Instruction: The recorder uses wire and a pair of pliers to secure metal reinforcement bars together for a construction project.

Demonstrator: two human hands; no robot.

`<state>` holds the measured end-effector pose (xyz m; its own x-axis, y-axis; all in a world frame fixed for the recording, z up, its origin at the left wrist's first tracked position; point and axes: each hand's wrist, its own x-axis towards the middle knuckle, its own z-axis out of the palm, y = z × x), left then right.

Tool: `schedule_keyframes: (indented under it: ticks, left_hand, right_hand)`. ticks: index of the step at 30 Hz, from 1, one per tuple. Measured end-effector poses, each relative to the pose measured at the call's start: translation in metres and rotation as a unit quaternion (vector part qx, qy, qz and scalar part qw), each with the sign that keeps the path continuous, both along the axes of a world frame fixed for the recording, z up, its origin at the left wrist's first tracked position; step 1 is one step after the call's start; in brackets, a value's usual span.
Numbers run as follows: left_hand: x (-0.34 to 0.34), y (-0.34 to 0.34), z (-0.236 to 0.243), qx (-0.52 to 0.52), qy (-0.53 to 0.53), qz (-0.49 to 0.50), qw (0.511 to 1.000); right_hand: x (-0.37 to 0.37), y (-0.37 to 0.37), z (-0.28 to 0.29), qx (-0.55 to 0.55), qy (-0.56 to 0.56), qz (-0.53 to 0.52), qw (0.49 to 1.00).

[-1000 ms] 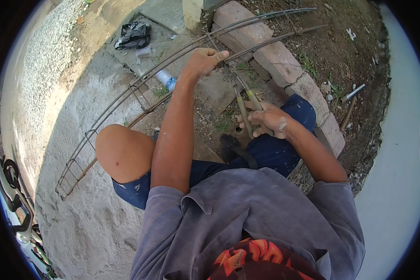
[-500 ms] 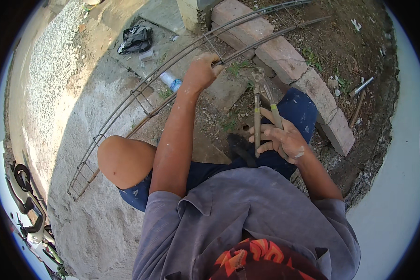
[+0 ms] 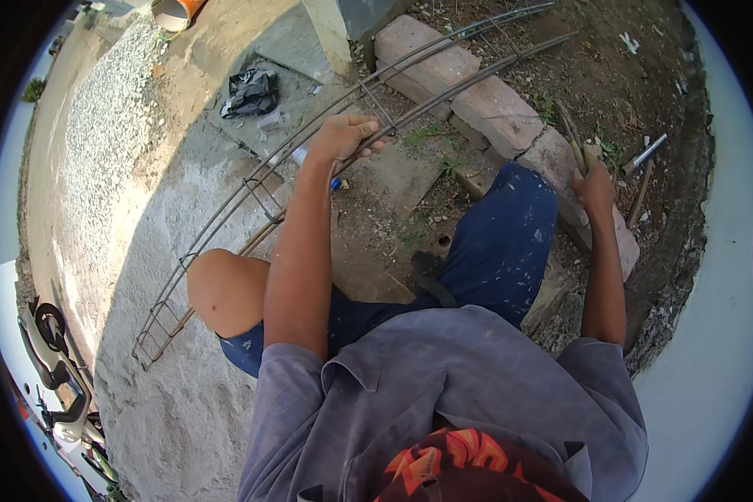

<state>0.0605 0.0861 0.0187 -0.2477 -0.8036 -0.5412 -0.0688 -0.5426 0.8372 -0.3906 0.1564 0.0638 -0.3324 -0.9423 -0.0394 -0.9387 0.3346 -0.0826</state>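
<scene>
A long, narrow rebar cage [image 3: 259, 194], made of thin bars joined by square stirrups, slants from the lower left to the upper right. My left hand [image 3: 343, 140] is closed around one of its bars near a stirrup. Off to the right, beside the brick row, my right hand [image 3: 594, 189] grips a pair of pincers [image 3: 574, 144]. Their handles point away from me, and their far end is hard to make out against the soil.
Large pinkish blocks [image 3: 498, 117] form a low row under the cage's far end. A black plastic bag [image 3: 251, 93] lies beyond the cage. At the right are a metal tube [image 3: 645, 154] and a white wall [image 3: 711, 368]. A motorbike [image 3: 63, 376] stands far left.
My right hand has swung right and away from my lap with the pincers, over to the blocks. My left hand has shifted slightly left and down, still on the cage.
</scene>
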Motion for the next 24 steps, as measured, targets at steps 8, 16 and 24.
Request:
schedule_keyframes:
  ticks: [8, 16, 24]
  left_hand:
    - [-0.017, -0.002, 0.017, -0.187, -0.328, 0.011, 0.926]
    - [-0.054, 0.024, 0.018, -0.232, -0.191, 0.165, 0.939]
    - [-0.061, 0.052, 0.015, -0.463, -0.36, 0.125, 0.8]
  right_hand:
    - [0.106, -0.031, 0.038, -0.08, -0.272, 0.202, 0.937]
    - [0.2, -0.084, 0.002, 0.194, -0.363, 0.295, 0.862]
    - [0.215, -0.088, -0.005, 0.158, -0.409, 0.247, 0.864]
